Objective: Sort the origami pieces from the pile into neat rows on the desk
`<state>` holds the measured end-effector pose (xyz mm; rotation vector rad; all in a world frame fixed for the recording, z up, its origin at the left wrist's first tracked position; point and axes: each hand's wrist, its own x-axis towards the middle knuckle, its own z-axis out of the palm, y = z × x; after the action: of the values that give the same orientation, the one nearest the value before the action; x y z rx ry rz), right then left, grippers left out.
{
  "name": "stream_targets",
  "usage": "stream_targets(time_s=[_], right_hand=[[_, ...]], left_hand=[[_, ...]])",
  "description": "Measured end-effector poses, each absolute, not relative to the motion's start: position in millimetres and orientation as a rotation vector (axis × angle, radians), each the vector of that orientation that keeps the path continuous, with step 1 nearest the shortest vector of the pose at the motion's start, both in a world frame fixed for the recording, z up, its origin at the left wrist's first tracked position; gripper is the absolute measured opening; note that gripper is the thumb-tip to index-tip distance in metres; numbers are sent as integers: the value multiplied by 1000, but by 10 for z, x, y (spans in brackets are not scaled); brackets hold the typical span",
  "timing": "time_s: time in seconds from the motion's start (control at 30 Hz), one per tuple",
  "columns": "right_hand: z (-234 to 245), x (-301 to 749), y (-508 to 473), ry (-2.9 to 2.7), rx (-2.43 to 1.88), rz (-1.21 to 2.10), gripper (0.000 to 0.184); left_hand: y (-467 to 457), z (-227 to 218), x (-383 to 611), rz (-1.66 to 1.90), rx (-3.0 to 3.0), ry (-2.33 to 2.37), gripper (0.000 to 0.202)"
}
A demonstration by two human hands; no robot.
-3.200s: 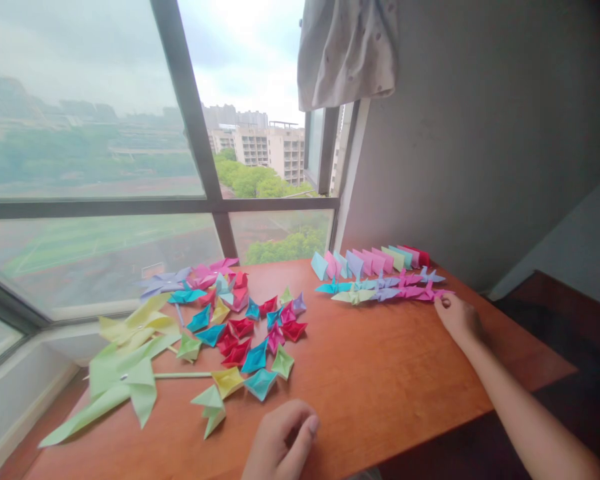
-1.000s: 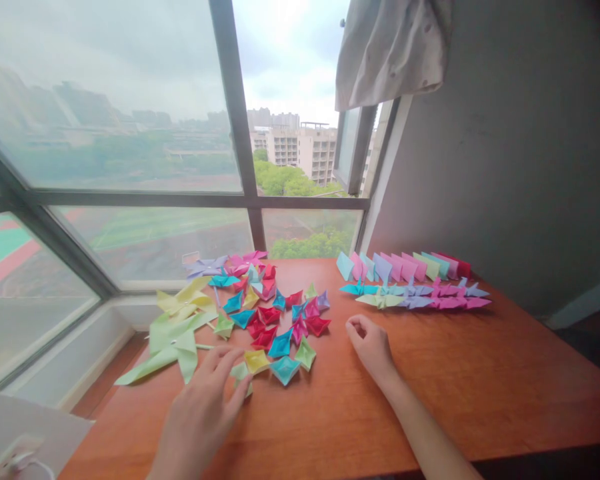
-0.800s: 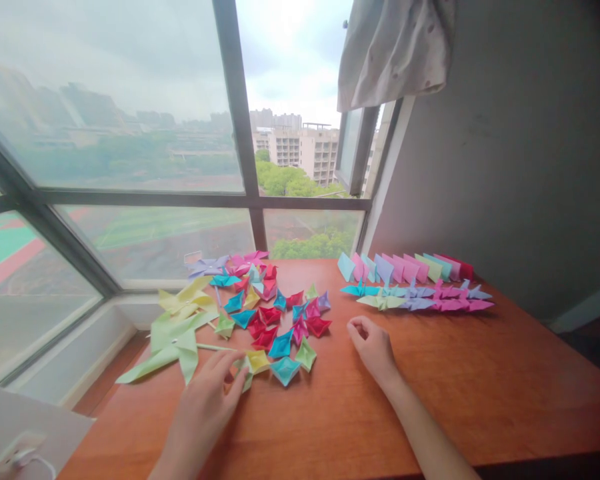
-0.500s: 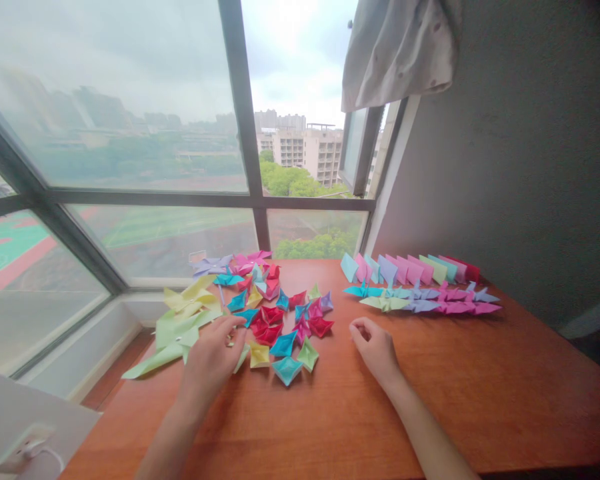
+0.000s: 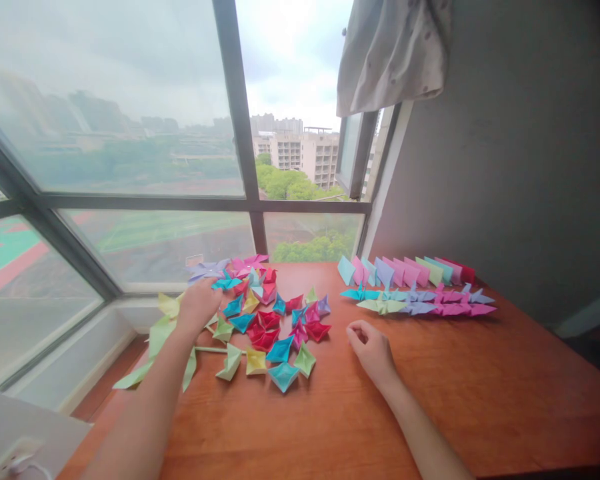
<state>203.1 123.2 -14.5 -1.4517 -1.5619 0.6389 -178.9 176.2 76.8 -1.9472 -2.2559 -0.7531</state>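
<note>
My left hand [image 5: 201,308] reaches over the left side of the paper pieces, its fingertips by a blue folded paper piece [image 5: 226,281]. Its fingers are partly hidden, and whether they grip anything cannot be made out. Under and beside that forearm lie green pinwheels [image 5: 161,337], one with a pale stick. Small folded paper boats in red [image 5: 264,339], teal [image 5: 283,377], yellow [image 5: 255,362] and green [image 5: 229,363] cluster right of it. My right hand [image 5: 373,352] rests on the table, thumb and fingers curled together with nothing visible in them.
Paper cranes [image 5: 383,306] lie in rows at the back right, before a line of standing folded papers [image 5: 414,272]. Purple [image 5: 207,269] and pink pinwheels [image 5: 248,265] lie by the window. The brown table [image 5: 300,433] meets a grey wall [image 5: 520,167].
My left hand has moved forward and left, from beside the green boats to the blue piece farther back. Green boats it covered now show. My right hand stays in place; the view has shifted slightly.
</note>
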Motion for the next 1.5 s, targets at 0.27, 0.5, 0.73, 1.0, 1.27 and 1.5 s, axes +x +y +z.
stream_targets(time_s=[0.27,0.5,0.73,1.0,1.27,1.5], right_hand=[[-70,1986,1185,-1479,-1306,899,32],[75,1966,1095,-1246,-887,1435,52],[29,1995,1169,-1228,-981,1321,30],[111,1974,1140,-1270,-1024,1306,31],[66,2021,1091,-1300,-885,1490,26],[53,2027,1077,-1231,-763,1619,21]], left_hand=[[1274,856,-1140,-877,-1953,-1928,38],[813,599,74,-808,-2380,-1408,46],[651,489,380,-937,-2731,-1291,40],[747,518,114,-1428,-2436,-1592,18],[865,472,-29,-1481,-2643,-1967,20],[843,460,-35,-1664,-3011,-2044,26]])
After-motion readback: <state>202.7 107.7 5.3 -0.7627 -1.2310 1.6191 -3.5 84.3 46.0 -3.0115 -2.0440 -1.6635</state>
